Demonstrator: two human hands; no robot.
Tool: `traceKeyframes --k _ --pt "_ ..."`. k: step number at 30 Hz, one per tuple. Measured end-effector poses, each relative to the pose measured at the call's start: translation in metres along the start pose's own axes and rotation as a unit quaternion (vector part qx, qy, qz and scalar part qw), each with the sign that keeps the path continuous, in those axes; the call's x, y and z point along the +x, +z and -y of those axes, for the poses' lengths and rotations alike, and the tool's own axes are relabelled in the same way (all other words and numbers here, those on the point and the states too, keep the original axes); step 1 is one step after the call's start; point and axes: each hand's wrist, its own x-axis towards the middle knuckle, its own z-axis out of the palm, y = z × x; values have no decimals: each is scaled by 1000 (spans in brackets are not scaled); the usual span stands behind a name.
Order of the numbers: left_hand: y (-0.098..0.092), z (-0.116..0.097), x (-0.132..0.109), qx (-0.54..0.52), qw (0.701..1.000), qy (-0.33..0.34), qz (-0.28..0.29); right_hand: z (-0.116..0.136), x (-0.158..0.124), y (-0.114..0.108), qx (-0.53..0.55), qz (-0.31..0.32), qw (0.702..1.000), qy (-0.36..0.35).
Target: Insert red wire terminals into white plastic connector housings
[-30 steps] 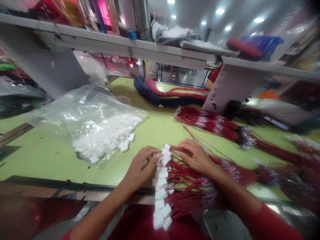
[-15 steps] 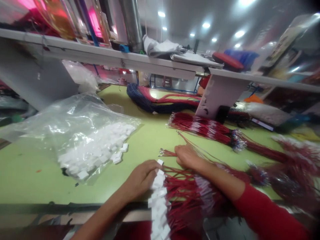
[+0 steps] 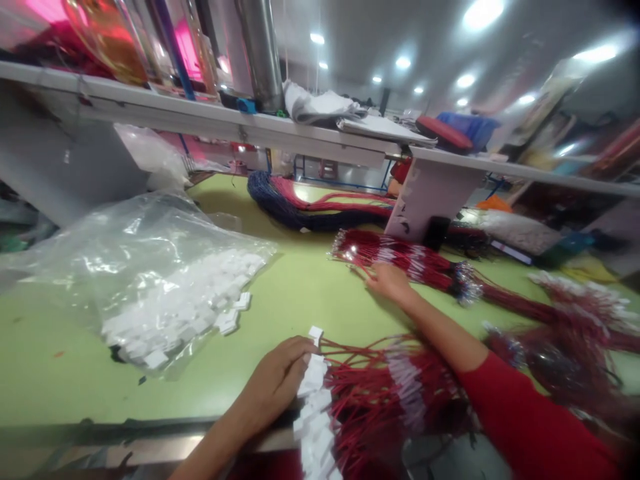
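Ceiling lights shine over a long shelf (image 3: 200, 120) above the green surface (image 3: 65, 373); a blue-and-red wire coil (image 3: 300, 203) lies far back, and a clear bag (image 3: 150, 287) of white connectors sits to the left. Nearest the body, a column of connectors (image 3: 314, 407) runs toward the surface's edge, with red wires (image 3: 385, 393) fanning out from it to the right; the left hand (image 3: 273, 377) curls against the column's upper end, its fingers closed and apparently pinching it. The right hand (image 3: 389, 283) has left that fan since a moment ago and now reaches forward, past a red sleeve (image 3: 530, 420), to a red wire bundle (image 3: 400, 263); its fingers rest at the bundle's near edge, though whether they grip it cannot be told.
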Motion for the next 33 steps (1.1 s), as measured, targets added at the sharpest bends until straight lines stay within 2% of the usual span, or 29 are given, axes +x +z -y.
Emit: traceKeyframes --k 3,6,9,11,12,14,17,19,21,23,25,29,31,33 --pt "1 -1 0 0 1000 7 -7 2 11 5 15 18 999 -37" --pt "2 -1 0 -4 1000 17 -9 6 0 7 43 7 994 -103" --pt "3 -1 0 -11 1000 22 -15 7 -29 7 76 -36 983 -163" --pt "3 0 0 -12 999 24 -21 7 -49 9 148 -133 961 -194" --pt "4 0 0 -13 999 24 -23 8 -58 10 180 -146 954 -192" --pt "4 1 0 -15 999 23 -26 12 -72 12 233 -101 952 -173" --pt "5 0 -1 -22 999 15 -29 22 -83 10 294 42 945 -137" --pt "5 -1 -1 -29 999 7 -27 31 -87 6 332 98 928 -139" --pt "5 -3 -1 -39 999 -4 -25 41 -89 2 394 146 894 -154" --pt "5 -5 -1 -52 998 -16 -29 50 -88 1 470 213 843 -154" --pt "5 -5 -1 -70 996 -31 -37 57 -85 4 515 264 803 -141" --pt "6 -4 1 -167 977 -124 -47 60 -79 14 541 300 774 -136" --pt "7 -2 5 -238 953 -177 -64 60 -79 17 550 292 770 -140" --pt "8 -2 10 -286 931 -202 -100 60 -81 18 548 284 773 -147"
